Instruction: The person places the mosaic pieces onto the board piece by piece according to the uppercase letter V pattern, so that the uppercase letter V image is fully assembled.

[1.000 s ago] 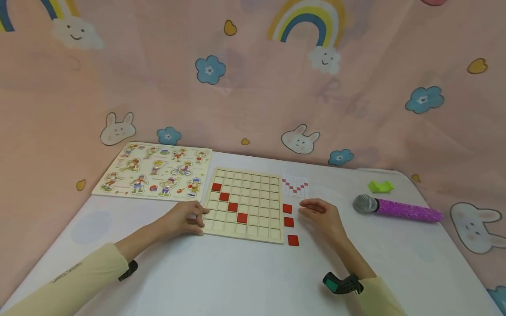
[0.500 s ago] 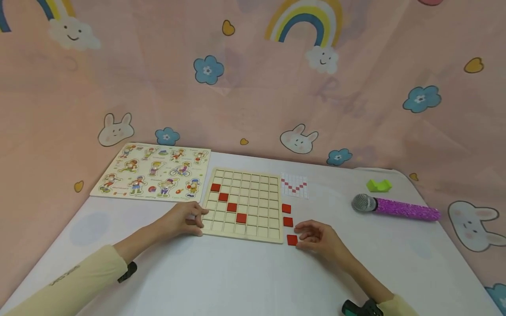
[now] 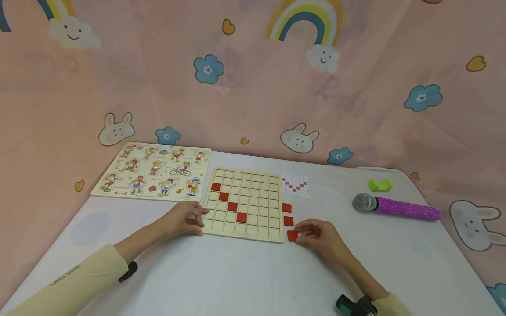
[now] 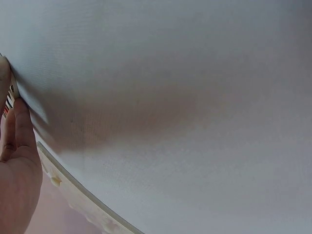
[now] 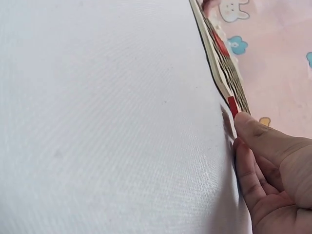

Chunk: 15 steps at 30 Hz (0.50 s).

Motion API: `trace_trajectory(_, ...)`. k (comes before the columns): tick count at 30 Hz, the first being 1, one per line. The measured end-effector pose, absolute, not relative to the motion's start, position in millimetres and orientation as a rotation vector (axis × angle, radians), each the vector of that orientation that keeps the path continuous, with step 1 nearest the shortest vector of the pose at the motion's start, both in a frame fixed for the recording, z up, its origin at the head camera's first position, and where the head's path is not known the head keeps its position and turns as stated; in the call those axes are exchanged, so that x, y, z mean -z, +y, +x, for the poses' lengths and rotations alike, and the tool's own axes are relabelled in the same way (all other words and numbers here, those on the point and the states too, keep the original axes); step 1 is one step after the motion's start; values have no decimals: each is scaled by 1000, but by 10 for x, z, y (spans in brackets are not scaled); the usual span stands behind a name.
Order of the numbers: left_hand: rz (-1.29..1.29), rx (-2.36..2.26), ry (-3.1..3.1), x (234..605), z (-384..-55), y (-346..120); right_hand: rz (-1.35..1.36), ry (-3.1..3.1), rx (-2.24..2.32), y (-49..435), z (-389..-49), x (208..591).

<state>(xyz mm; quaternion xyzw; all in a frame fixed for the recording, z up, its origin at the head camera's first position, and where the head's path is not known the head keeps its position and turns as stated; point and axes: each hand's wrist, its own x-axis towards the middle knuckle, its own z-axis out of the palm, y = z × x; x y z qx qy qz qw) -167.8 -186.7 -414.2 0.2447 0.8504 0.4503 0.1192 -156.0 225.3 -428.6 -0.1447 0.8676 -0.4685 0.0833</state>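
A pale wooden grid board (image 3: 261, 206) lies in the middle of the table, with several red square tiles (image 3: 232, 206) set diagonally in its cells. My left hand (image 3: 183, 218) holds the board's left edge between thumb and fingers; in the left wrist view that hand (image 4: 19, 165) shows at the far left. Beside the board's front right corner, my right hand (image 3: 322, 237) pinches a red square tile (image 3: 292, 236) by its right side. The right wrist view shows this tile (image 5: 232, 106) tilted up at the thumb tip. Two more tiles (image 3: 288, 221) lie along the board's right edge.
A small pattern card (image 3: 294, 185) with a red V lies behind the loose tiles. On the left is a picture puzzle board (image 3: 154, 171) of children. A purple microphone (image 3: 407, 208) and a bright green piece (image 3: 380, 185) are at right. A patterned pink cloth (image 3: 245, 101) hangs behind.
My right hand has come toward me from beside the upper loose tiles to the nearest one, taken hold of it and raised its edge. My left hand stays on the board.
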Motion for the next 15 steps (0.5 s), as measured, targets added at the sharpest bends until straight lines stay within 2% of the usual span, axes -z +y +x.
trace_trajectory(15,785,-1331,2484,4118,-1671,-1869,-119,2574,1546,2244,-1573,4185)
